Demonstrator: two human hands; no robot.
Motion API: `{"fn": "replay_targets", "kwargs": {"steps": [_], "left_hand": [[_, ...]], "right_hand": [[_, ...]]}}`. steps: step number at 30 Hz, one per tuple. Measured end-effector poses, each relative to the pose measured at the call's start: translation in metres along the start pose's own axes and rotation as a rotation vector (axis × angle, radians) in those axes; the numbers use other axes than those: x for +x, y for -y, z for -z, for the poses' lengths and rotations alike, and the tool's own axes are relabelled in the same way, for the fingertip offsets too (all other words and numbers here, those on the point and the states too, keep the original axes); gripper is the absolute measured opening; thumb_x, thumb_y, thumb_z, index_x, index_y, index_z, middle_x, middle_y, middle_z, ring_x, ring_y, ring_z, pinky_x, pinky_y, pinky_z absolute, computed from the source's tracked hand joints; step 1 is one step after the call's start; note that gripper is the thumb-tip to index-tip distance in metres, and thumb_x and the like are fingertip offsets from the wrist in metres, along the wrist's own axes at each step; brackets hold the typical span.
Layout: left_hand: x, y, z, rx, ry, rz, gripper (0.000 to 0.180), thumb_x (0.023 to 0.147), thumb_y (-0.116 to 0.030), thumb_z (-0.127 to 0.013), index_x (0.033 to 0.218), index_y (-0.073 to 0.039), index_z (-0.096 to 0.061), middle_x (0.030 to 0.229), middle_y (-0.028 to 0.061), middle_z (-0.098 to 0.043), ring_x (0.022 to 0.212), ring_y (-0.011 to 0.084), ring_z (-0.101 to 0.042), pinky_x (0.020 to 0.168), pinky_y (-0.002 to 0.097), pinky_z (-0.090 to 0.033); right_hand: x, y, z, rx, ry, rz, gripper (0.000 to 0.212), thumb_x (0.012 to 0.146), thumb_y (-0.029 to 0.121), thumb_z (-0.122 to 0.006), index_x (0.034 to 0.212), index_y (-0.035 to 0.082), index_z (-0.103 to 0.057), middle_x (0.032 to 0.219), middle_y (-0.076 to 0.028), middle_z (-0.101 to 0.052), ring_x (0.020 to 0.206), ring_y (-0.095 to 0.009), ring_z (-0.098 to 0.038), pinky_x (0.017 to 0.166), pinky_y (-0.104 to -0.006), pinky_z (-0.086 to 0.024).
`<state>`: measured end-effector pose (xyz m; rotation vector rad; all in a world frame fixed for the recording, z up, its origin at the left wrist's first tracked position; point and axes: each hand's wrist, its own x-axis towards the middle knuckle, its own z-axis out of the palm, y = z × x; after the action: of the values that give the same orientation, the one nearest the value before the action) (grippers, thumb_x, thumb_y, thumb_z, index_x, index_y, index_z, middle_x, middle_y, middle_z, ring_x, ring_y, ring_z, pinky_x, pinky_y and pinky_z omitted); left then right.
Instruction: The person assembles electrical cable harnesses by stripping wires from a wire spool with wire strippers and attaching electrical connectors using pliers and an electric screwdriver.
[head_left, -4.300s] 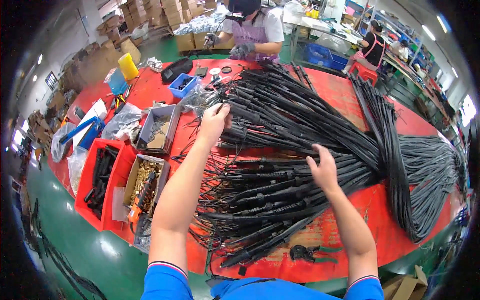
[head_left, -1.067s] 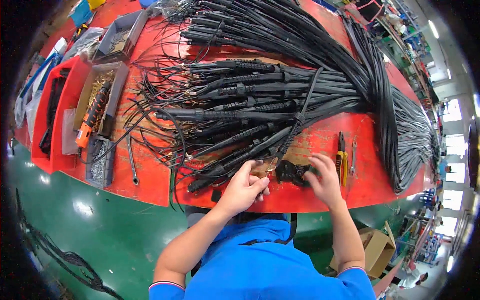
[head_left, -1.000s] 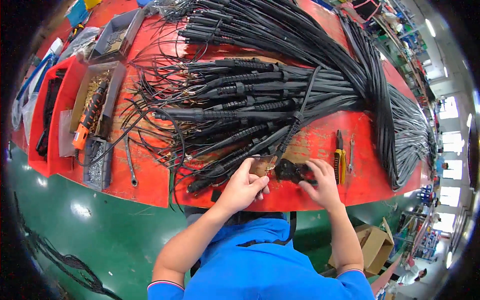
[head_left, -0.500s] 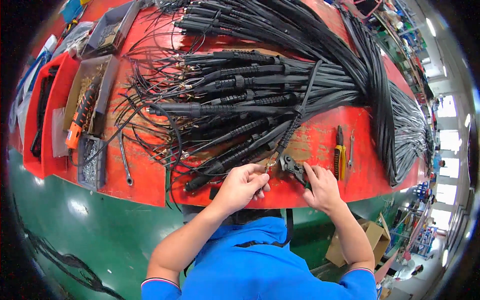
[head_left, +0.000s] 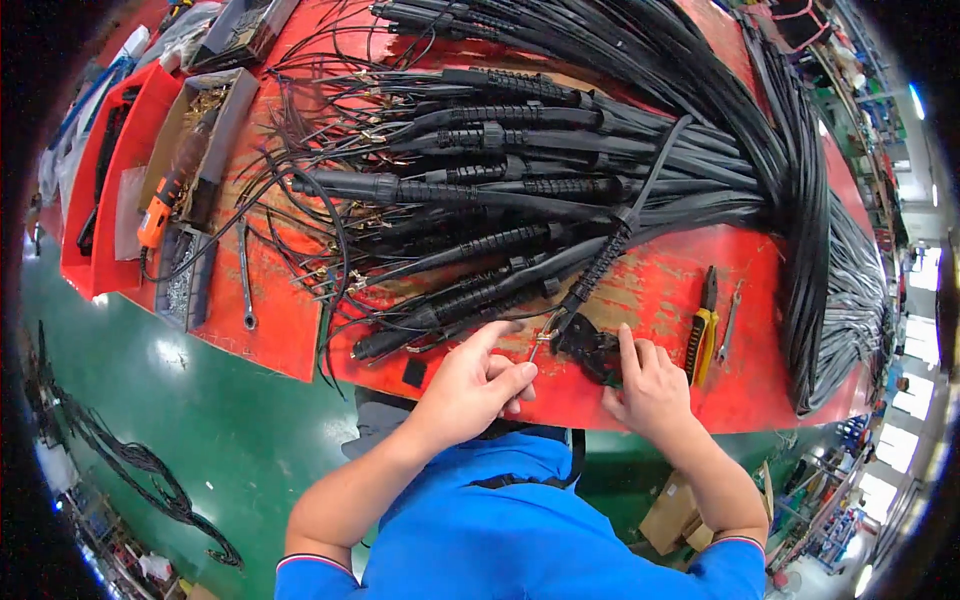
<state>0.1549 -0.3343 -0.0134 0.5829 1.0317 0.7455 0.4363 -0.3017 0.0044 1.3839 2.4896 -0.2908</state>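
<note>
My left hand (head_left: 465, 390) is closed on a thin wire lead (head_left: 535, 352), held at the thumb tip, with the index finger stretched out above it. The lead comes from the near end of a black cable (head_left: 600, 272) with a ribbed sleeve, which slants across the table edge. Just right of the lead lies a dark hand tool with a plier-like head (head_left: 584, 342) and a bit of green on its handle. Beside that handle my right hand (head_left: 655, 392) is open, thumb and index finger apart.
Many black cables (head_left: 500, 140) with bare terminals cover the red table (head_left: 275, 335). Yellow-handled pliers (head_left: 703, 335) and a wrench (head_left: 731, 325) lie to the right. On the left are another wrench (head_left: 246, 280), an orange tool (head_left: 155, 215), a red bin (head_left: 105, 240) and parts trays (head_left: 235, 105).
My right hand's fingers have spread away from the dark tool's handle. My left index finger has lifted off the lead and straightened. The whole view has tilted slightly.
</note>
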Motion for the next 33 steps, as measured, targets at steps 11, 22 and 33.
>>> {"fn": "replay_targets", "kwargs": {"steps": [11, 22, 33], "left_hand": [[-0.001, 0.006, 0.002, 0.017, 0.047, 0.034, 0.037, 0.107, -0.025, -0.062, 0.128, 0.005, -0.064, 0.085, 0.0033, -0.071, 0.07, 0.0067, -0.062, 0.062, 0.0248, -0.052], [-0.002, 0.014, -0.003, 0.127, -0.005, -0.09, 0.025, 0.106, -0.021, -0.063, 0.112, 0.002, -0.07, 0.082, 0.0014, -0.068, 0.072, 0.0074, -0.061, 0.064, 0.0254, -0.051], [-0.004, 0.012, -0.005, 0.205, -0.096, -0.112, 0.018, 0.102, -0.013, -0.069, 0.108, 0.004, -0.072, 0.086, 0.0023, -0.071, 0.077, 0.0073, -0.064, 0.069, 0.0258, -0.053]], "right_hand": [[0.0, -0.017, 0.014, 0.221, 0.091, -0.079, 0.068, 0.072, 0.011, -0.074, 0.138, 0.004, -0.057, 0.11, -0.02, -0.065, 0.099, -0.038, -0.065, 0.086, -0.0462, -0.055], [0.007, 0.002, 0.039, 0.419, 0.376, 0.055, 0.054, 0.083, 0.02, -0.069, 0.134, 0.005, -0.06, 0.109, -0.021, -0.071, 0.101, -0.04, -0.065, 0.086, -0.0507, -0.056], [0.014, 0.005, 0.014, -0.006, 0.004, 0.102, 0.071, 0.076, 0.024, -0.077, 0.142, 0.007, -0.056, 0.105, -0.016, -0.061, 0.102, -0.034, -0.058, 0.086, -0.0447, -0.049]]}}
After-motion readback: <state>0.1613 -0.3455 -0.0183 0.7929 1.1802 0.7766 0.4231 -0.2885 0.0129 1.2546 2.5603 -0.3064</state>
